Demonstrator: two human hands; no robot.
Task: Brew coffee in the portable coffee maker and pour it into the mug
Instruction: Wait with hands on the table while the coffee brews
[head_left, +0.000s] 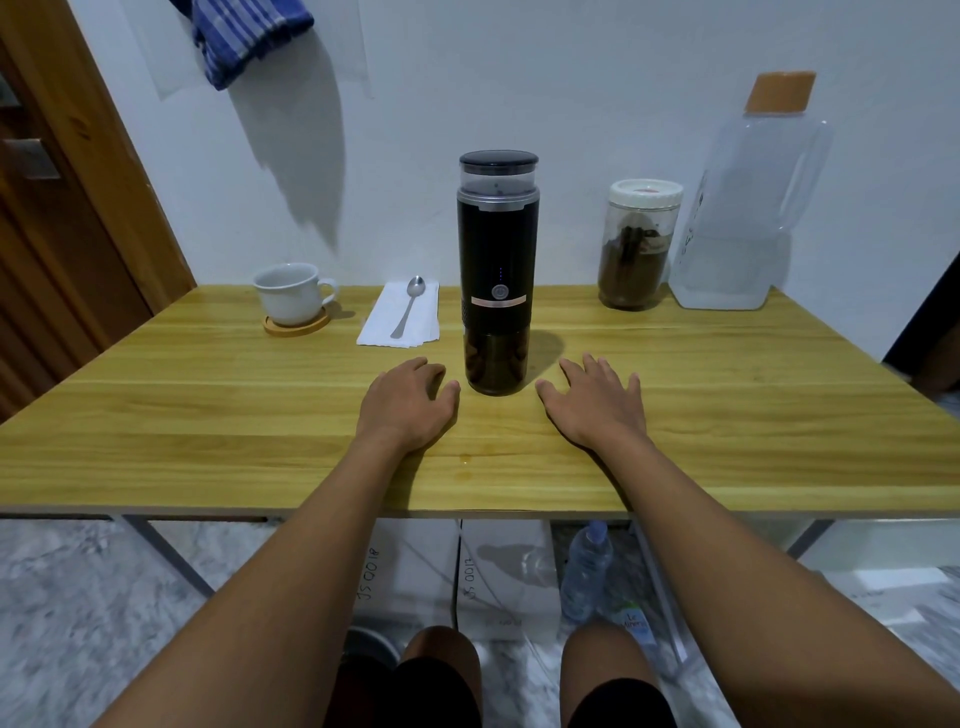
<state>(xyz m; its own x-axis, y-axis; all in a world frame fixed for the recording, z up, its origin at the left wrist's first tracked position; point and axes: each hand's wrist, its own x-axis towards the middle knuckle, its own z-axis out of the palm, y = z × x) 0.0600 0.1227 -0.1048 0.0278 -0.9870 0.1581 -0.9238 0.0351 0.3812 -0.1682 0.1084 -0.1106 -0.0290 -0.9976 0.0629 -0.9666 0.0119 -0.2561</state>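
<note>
The mug sits on its coaster at the far left of the table. The left hand lies flat, its fingers relaxed, slightly apart and holding nothing. It is just beside the coffee maker, which stands upright between both hands. The right hand rests the same way, fingers spread. Lights glow on the body, so brewing seems under way — next it likely needs gripping and carrying left to pour.

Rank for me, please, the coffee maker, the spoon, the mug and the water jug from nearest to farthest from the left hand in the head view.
From the left hand, flat on the table:
1. The coffee maker, just to its right.
2. The spoon, straight behind it, on the napkin.
3. The mug, back left, on its coaster.
4. The water jug, far back right.
</note>
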